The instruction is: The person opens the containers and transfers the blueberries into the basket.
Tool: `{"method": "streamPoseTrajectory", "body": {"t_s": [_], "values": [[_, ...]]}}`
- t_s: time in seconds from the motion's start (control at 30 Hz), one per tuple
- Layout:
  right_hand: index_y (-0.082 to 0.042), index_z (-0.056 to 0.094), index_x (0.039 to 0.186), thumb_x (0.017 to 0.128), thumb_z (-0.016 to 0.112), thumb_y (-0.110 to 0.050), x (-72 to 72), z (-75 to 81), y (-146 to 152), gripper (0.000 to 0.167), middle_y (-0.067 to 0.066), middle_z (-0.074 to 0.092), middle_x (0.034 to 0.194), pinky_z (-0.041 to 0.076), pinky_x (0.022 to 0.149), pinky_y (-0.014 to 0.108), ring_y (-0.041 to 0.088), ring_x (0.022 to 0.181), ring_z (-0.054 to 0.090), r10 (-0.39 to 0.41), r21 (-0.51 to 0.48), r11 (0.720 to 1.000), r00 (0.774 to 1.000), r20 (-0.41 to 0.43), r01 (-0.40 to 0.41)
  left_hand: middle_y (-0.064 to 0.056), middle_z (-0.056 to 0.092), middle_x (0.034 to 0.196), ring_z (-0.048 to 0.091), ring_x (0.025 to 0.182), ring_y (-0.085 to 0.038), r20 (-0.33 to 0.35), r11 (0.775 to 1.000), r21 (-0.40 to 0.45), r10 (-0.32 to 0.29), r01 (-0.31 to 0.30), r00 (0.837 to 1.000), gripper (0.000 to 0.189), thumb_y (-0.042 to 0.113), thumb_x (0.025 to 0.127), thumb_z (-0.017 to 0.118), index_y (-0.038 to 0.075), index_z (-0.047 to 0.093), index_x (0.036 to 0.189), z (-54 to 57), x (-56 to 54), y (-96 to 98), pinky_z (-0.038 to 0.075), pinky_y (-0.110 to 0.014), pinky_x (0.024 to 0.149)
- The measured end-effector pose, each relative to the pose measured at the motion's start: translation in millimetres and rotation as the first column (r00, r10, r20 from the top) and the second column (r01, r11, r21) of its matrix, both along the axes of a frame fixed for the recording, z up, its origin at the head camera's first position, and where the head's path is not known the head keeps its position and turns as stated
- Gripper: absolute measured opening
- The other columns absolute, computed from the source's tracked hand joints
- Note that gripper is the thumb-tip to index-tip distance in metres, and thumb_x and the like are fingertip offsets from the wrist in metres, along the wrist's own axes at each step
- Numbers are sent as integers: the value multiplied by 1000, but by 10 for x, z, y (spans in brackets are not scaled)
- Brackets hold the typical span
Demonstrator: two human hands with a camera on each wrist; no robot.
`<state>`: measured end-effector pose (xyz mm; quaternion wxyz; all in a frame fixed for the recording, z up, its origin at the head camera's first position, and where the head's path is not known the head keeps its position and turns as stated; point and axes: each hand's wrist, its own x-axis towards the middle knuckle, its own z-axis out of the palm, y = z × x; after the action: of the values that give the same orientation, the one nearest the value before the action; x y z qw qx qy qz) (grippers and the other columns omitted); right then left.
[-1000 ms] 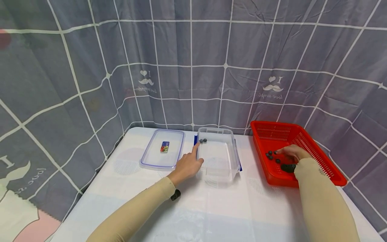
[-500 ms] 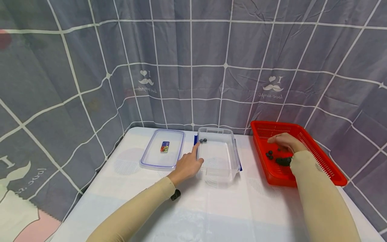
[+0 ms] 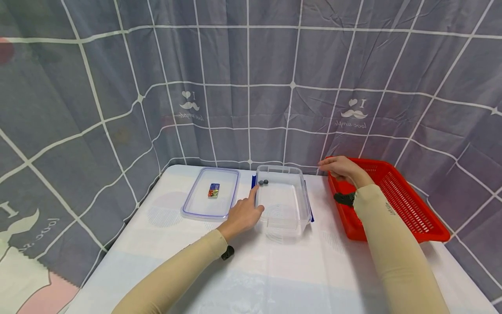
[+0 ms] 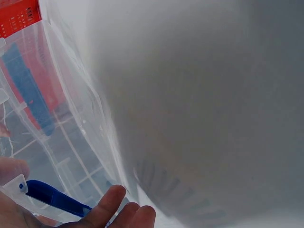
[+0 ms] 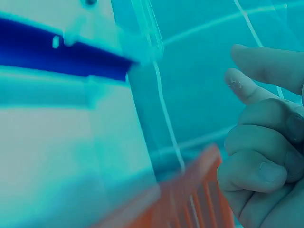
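My left hand (image 3: 241,216) rests at the left side of a clear plastic food container (image 3: 306,203), its index finger straight over the rim. In the left wrist view, bent fingertips (image 4: 114,194) lie by the container's blue clip (image 4: 57,199). Two small dark balls, like blueberries (image 3: 263,182), sit inside at the far left corner. My right hand (image 3: 342,168) is over the left rim of a red basket (image 3: 408,192). In the right wrist view its thumb and forefinger reach out close together, with the other fingers curled; whether it holds anything I cannot tell.
A clear lid (image 3: 196,200) with a blue seal and a fruit label lies left of the container on the white tablecloth (image 3: 282,270). Behind the table hangs a grey checked curtain (image 3: 270,104). My right arm hides part of the basket.
My right hand has risen from among the dark balls in the basket and moved left to its rim, now covering those balls. My left hand and the container have stayed put.
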<state>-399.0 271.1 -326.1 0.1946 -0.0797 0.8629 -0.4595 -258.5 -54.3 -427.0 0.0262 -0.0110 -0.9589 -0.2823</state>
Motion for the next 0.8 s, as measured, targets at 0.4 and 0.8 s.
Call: {"method": "streamPoseTrajectory", "body": {"t_s": [0.4,0.8], "values": [[-10,58,140,99,62,-28,-89,-153,-659,45,-3,34,56,35,53,25,14,50,30,63,-23,998,997,33,-62,-18,69,116,64,92,-28,13,1000,5,-6,6,1000,74,38,95,52,27,20,162,-14,46,-9,48,-45,68],[-8,58,140,97,67,-25,-116,-269,-1099,47,-3,31,58,33,57,28,14,52,27,78,-130,989,995,66,-69,-17,69,118,65,100,-31,10,1000,10,0,0,1000,75,40,95,51,28,21,162,21,32,5,49,-47,74]]}}
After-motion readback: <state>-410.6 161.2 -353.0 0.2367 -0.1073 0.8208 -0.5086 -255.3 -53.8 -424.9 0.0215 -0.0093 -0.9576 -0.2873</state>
